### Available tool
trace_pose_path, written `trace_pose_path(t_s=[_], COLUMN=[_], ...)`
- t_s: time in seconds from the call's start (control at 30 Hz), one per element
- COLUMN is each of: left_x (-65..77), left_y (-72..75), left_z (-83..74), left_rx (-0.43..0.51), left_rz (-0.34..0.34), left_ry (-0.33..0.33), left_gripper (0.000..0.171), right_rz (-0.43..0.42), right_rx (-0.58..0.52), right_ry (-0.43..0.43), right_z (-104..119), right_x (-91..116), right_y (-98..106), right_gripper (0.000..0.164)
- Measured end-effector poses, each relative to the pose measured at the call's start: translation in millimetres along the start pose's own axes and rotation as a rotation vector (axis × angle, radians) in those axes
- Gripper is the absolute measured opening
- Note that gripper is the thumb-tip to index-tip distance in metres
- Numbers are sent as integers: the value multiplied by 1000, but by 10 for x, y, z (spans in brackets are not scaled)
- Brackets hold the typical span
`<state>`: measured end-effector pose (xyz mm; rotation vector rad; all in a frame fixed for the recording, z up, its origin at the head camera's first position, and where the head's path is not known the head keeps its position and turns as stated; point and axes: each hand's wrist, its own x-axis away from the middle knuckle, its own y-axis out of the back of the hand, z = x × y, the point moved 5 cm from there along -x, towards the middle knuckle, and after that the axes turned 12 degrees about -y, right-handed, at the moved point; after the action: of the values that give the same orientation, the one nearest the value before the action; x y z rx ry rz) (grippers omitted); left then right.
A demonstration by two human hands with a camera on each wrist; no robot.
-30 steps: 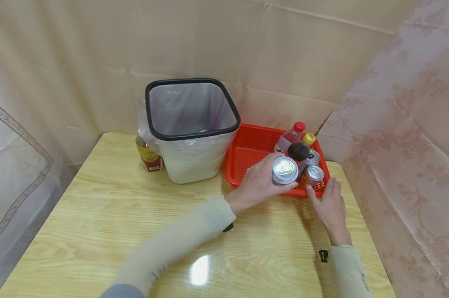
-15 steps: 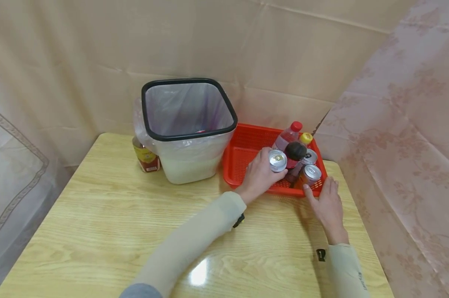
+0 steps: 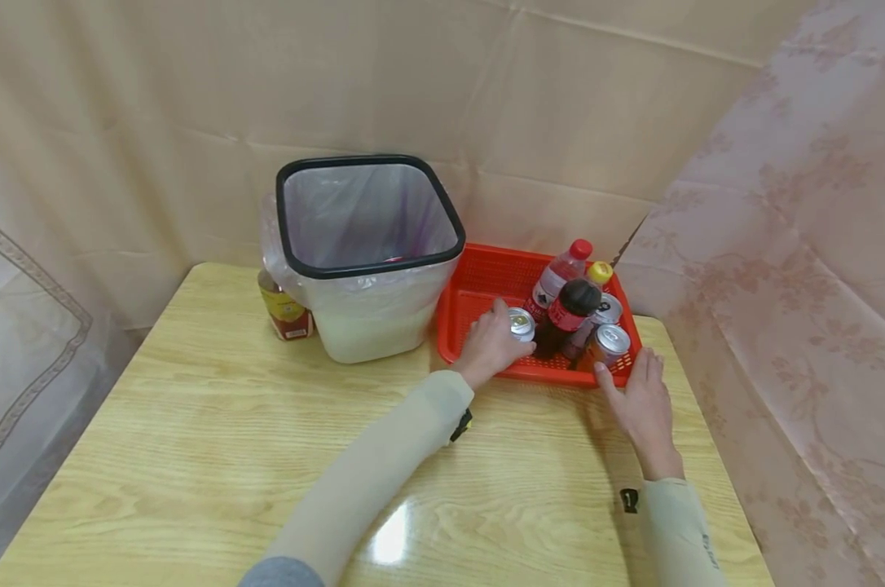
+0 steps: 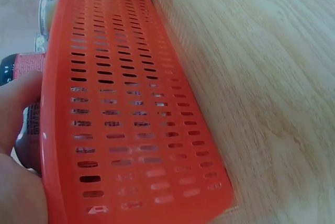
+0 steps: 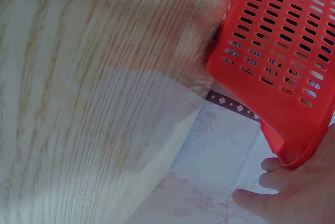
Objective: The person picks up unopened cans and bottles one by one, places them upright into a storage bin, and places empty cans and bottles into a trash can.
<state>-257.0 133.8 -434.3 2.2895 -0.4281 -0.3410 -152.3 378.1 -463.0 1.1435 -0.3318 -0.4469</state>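
Observation:
In the head view my left hand (image 3: 489, 346) grips a silver-topped drink can (image 3: 521, 324), upright, low inside the front of the red plastic basket (image 3: 479, 262). The left wrist view shows the thumb side of that hand over the basket's rim, with the can mostly hidden behind the slotted wall (image 4: 118, 130). My right hand (image 3: 644, 412) rests at the basket's front right corner, its thumb and fingers extended along the rim. Close to its thumb stands another can (image 3: 609, 342). Beside the left hand's can leans a dark cola bottle (image 3: 569, 314).
Farther back in the basket are a red-capped bottle (image 3: 560, 277), a yellow-capped bottle (image 3: 600, 273) and a can (image 3: 608, 308). Left of the basket stands a black-rimmed bin (image 3: 376, 318) with a plastic liner. A bottle with a yellow label (image 3: 287, 310) is beside it on the wooden table (image 3: 215, 440).
My left hand has moved left and down with the can, lowering it into the basket beside the cola bottle. The right hand stays at the basket's corner.

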Motion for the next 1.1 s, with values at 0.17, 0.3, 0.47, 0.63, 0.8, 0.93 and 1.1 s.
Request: trace_pose_path(t_s=[0.17, 0.3, 0.47, 0.63, 0.8, 0.93, 1.1], left_x=[0, -11, -9, 18, 125, 304, 598], left_y=[-10, -39, -37, -5, 80, 157, 201], left_z=[50, 86, 127, 144, 141, 147, 223], left_rx=[-49, -78, -47, -31, -58, -206, -405], left_rz=[38, 73, 108, 141, 116, 101, 139], left_ry=[11, 21, 47, 48, -57, -242, -447], left_gripper=[71, 70, 79, 94, 99, 92, 91], right_rz=[19, 18, 8, -25, -16, 3, 37], right_rx=[3, 0, -3, -14, -17, -13, -2], right_ry=[-10, -4, 6, 31, 29, 20, -7], right_z=[28, 53, 82, 98, 97, 78, 36], right_x=[1, 4, 5, 9, 8, 11, 28], right_y=[-24, -39, -49, -44, -42, -26, 12], right_gripper=[106, 105, 104, 101, 102, 102, 104])
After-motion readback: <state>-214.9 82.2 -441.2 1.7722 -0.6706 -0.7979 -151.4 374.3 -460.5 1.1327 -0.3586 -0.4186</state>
